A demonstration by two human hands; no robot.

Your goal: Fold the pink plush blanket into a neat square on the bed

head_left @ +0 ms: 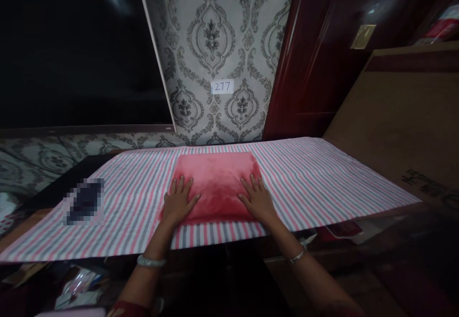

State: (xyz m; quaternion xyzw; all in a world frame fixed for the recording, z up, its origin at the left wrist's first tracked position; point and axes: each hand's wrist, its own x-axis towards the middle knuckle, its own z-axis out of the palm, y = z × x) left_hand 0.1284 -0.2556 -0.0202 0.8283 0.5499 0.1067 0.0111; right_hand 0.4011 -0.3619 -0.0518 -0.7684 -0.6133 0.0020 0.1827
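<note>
A folded pink-and-red cloth [215, 178], darker red along its near side and edges, lies flat on a striped tablecloth [304, 178]. My left hand [178, 202] presses on its left side, fingers spread and thumb pointing inward. On the right side of the cloth rests my right hand [258, 200], also with spread fingers and the palm down. Neither hand grips anything. Whether the item is a towel or a garment cannot be made out.
A blurred-out dark object [84, 202] lies on the tablecloth at the left. Behind stand a large dark television [82, 54] and a patterned wall with a paper label [222, 86]. A big cardboard box [405, 116] borders the table on the right.
</note>
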